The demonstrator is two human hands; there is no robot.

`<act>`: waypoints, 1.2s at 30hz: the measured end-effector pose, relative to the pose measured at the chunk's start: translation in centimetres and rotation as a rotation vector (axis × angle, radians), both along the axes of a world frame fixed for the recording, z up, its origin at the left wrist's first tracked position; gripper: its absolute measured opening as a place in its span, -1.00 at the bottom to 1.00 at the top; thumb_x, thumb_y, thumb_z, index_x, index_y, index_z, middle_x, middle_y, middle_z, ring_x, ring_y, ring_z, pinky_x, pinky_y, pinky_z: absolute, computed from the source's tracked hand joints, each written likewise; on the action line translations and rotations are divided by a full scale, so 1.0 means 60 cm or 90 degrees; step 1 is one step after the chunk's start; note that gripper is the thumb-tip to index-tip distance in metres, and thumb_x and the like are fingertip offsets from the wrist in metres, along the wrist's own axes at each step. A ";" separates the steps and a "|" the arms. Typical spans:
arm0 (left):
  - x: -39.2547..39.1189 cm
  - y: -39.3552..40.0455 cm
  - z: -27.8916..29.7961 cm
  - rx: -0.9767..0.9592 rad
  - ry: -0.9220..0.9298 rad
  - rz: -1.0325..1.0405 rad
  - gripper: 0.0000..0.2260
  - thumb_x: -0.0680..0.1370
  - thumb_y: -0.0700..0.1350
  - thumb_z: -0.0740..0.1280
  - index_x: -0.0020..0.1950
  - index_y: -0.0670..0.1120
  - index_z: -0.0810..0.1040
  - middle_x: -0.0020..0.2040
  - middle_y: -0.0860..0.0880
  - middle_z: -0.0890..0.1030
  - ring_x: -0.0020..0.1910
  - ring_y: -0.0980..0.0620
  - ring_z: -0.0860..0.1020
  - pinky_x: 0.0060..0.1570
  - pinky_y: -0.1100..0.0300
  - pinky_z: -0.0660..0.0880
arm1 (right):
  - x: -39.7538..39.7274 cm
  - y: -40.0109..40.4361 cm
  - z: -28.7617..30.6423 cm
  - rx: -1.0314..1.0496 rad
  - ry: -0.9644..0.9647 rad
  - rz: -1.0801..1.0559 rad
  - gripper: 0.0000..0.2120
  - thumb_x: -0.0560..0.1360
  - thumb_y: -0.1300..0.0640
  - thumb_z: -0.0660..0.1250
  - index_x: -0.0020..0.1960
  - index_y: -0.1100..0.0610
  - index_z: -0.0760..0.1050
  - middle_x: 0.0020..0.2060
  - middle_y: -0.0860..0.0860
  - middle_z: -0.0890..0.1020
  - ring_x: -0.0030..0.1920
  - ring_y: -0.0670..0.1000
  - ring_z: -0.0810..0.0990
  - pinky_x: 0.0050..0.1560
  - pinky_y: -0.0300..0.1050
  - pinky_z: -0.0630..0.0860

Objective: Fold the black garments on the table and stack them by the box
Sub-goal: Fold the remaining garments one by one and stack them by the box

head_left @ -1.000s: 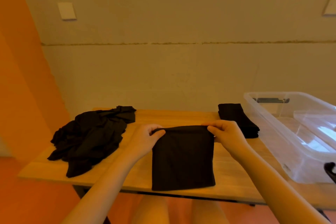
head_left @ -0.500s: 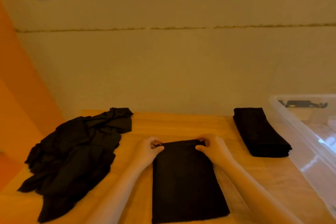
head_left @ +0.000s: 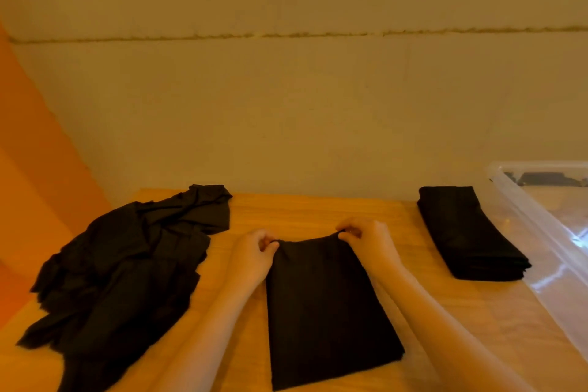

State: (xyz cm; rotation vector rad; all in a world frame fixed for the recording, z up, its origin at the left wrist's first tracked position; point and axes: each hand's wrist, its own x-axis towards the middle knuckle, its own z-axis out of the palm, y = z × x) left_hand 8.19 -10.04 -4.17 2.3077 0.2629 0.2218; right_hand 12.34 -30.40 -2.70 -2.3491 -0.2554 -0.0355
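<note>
At the middle of the table (head_left: 318, 210), a half-folded garment (head_left: 327, 309) is laid flat, its long axis running from the near edge away toward the wall. Its far edge is held at both corners: the left corner is pinched by the left hand (head_left: 251, 259), the right corner by the right hand (head_left: 366, 239), fingers curled closely onto the cloth in each case. The edge between the two grips is lifted a little and sags slightly; the rest of the cloth is spread toward the person.

The whole length of the garment lies on the near side of the grips. A further fold, it is judged, would be made by drawing the held edge back along the long axis toward the near edge, both hands moving together so that the corners are kept level.

The stack (head_left: 467, 232) is seen to the right, well apart from the garment and lying just beside the box (head_left: 528, 210), whether touching it cannot be told. The right hand is the nearer to it, so a carry across would probably be led from that side. A loose pile (head_left: 127, 264) of unfolded black cloth is left on the table's left side, nearer the left hand, so much of the task is judged to remain.
</note>
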 end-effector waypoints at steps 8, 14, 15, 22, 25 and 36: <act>0.009 0.007 -0.023 0.047 -0.011 0.026 -0.87 0.58 -0.17 0.27 -0.16 0.00 0.47 -0.22 0.11 0.45 -0.28 0.23 0.40 -0.36 0.41 0.31 | 0.023 0.006 -0.026 0.049 0.080 -0.042 -0.80 0.54 0.21 0.25 0.14 0.12 0.54 0.05 0.00 0.58 0.08 -0.06 0.51 0.05 -0.28 0.40; 0.008 0.006 -0.029 0.016 -0.029 0.033 -0.79 0.59 -0.20 0.23 -0.19 0.06 0.39 -0.25 0.12 0.46 -0.28 0.22 0.44 -0.37 0.38 0.34 | 0.030 0.018 -0.016 0.086 -0.036 -0.023 -0.82 0.54 0.22 0.25 0.11 0.12 0.55 -0.01 -0.08 0.55 -0.04 -0.17 0.45 -0.15 -0.44 0.35; 0.008 0.006 -0.029 0.017 -0.035 0.036 -0.85 0.59 -0.20 0.23 -0.13 0.02 0.42 -0.23 0.12 0.46 -0.27 0.22 0.44 -0.37 0.38 0.34 | 0.033 0.021 -0.020 0.055 -0.029 -0.020 -0.82 0.54 0.21 0.25 0.12 0.12 0.54 0.01 -0.06 0.56 -0.03 -0.15 0.45 -0.11 -0.42 0.35; -0.001 0.008 -0.025 0.093 -0.044 0.081 -0.92 0.58 -0.16 0.26 0.04 -0.06 0.51 -0.11 0.06 0.51 -0.12 0.10 0.53 -0.28 0.38 0.34 | 0.044 0.036 -0.018 -0.070 0.048 -0.033 -0.78 0.56 0.17 0.24 0.17 0.14 0.54 0.10 0.04 0.58 0.07 -0.04 0.52 0.00 -0.29 0.38; -0.016 -0.003 -0.009 0.182 -0.119 0.048 -0.85 0.58 -0.16 0.25 0.13 -0.07 0.53 0.10 0.03 0.48 0.09 0.09 0.46 -0.03 0.33 0.36 | 0.023 0.040 -0.008 -0.119 -0.113 -0.008 -0.78 0.56 0.16 0.22 0.15 0.13 0.56 0.10 0.00 0.57 0.11 -0.04 0.52 0.08 -0.28 0.38; -0.045 -0.052 -0.025 0.339 0.186 -0.086 -0.40 0.61 0.18 0.01 0.56 -0.05 -0.08 0.56 -0.04 -0.11 0.53 0.00 -0.17 0.48 0.05 -0.16 | -0.011 0.062 -0.045 -0.388 0.002 0.163 -0.42 0.60 -0.15 -0.02 0.52 0.05 -0.06 0.52 -0.05 -0.04 0.51 -0.08 -0.12 0.47 -0.06 -0.15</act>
